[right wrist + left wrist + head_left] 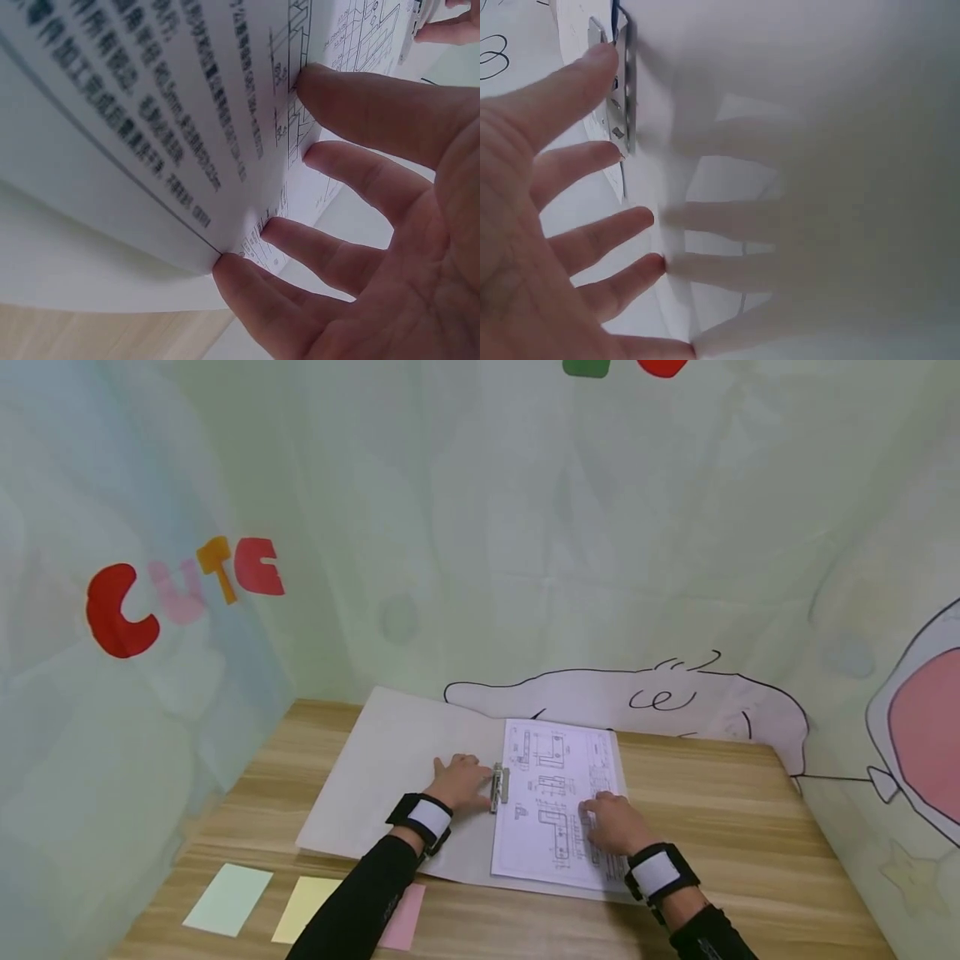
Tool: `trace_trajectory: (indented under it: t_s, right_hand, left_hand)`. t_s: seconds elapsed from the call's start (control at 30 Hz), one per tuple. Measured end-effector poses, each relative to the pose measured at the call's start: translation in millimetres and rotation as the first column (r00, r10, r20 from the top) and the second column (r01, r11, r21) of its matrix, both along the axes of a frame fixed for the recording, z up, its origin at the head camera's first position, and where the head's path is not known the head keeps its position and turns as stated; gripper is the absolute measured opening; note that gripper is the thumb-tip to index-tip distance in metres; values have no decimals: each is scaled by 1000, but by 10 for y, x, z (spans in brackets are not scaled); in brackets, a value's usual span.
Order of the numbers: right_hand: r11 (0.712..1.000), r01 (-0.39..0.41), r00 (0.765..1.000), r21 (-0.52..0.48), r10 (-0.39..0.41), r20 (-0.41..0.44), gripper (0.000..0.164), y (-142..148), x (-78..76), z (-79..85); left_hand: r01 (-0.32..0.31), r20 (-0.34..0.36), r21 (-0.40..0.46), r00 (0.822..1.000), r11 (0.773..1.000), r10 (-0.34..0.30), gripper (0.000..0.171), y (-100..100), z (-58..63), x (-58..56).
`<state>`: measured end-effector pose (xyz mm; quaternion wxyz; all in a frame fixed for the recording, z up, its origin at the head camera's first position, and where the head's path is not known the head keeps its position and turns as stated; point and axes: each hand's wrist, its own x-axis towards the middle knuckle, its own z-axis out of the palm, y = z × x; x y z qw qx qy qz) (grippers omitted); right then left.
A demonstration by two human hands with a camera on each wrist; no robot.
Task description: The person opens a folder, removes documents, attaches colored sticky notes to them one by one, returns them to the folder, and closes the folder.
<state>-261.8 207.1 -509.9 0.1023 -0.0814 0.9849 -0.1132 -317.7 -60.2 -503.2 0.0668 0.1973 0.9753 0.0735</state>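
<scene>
Left hand (457, 783) is touching folder (405, 760), right hand (617, 825) is touching sheet (553, 797), both spread, gripping nothing; light pressure should be preventing creases.

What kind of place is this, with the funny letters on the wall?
Maybe a little desk corner made cheerful, though I can't tell if it's at home or school. There's a wooden-looking table, an open folder with a drawing sheet, and colourful letters spelling CUTE.

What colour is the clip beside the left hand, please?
The clip is silver, seen best in the head view.
</scene>
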Motion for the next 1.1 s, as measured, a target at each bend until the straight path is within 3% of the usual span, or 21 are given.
trace_trajectory:
  t_s: [0.3,0.47,0.73,1.1]
  right_hand:
    - [1000,6,1000,6,-6,10,38,1,-21,-15]
    - [1000,-4,1000,15,4,6,38,1,-9,6]
    - [1000,-15,1000,8,15,-7,38,-8,-8,19]
    - [1000,-7,1000,9,7,-6,39,18,0,-2]
  left_hand:
    - [8,34,-17,999,1000,-8,55,29,56,20]
    - [35,3,-50,999,998,-35,55,53,45,5]
    - [124,-43,-72,991,990,-127,29,89,4,-41]
    - [135,-87,-77,986,988,-141,25,140,23,-12]
